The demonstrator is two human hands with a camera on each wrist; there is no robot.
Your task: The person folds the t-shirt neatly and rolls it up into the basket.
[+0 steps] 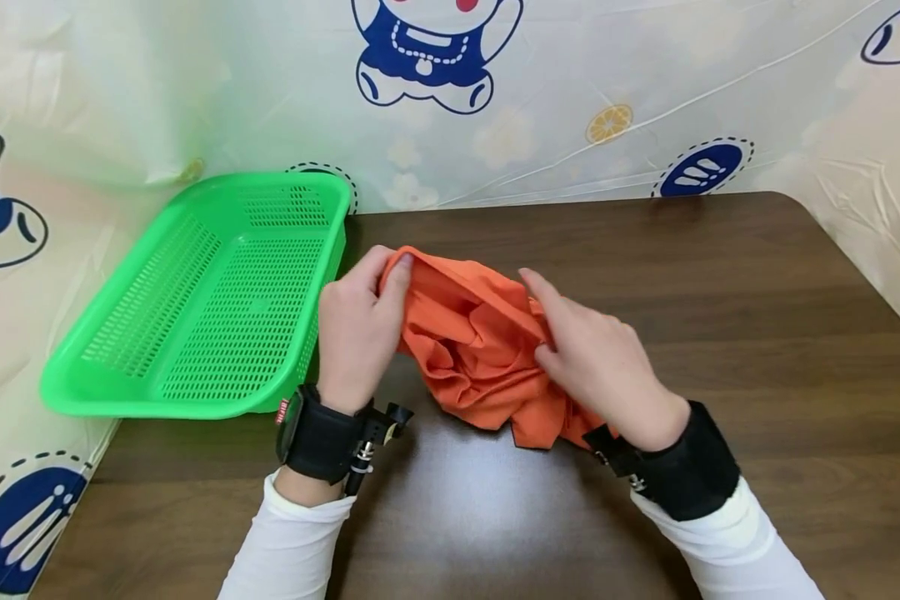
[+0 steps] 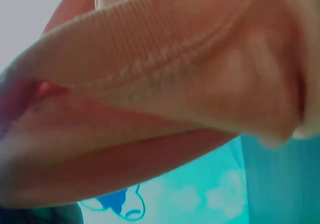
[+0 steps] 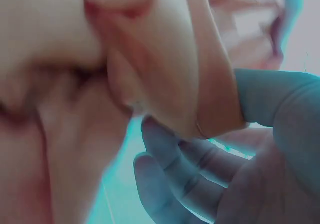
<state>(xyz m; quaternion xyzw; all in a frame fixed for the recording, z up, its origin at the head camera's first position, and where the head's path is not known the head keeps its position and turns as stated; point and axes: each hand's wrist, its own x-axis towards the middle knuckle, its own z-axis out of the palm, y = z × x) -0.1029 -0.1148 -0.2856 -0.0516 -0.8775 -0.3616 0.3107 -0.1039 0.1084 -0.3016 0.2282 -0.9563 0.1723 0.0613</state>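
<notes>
A crumpled orange garment (image 1: 472, 354) hangs in loose folds between my two hands, above the table. At its upper left corner my left hand (image 1: 360, 321) grips the edge, thumb on the near side. My right hand (image 1: 600, 354) is at the right end of the same edge, index finger stretched out. In the right wrist view the thumb (image 3: 265, 97) lies on the near face of the cloth and the other fingers curl behind it, pinching the edge. The left wrist view is filled by blurred cloth with a ribbed, stitched band (image 2: 130, 49); the left fingers are hidden there.
A green perforated plastic basket (image 1: 195, 408) stands on the left of the dark wooden table (image 1: 757, 333), close beside my left hand. Printed plastic sheeting (image 1: 570, 67) rises behind the table and along its sides.
</notes>
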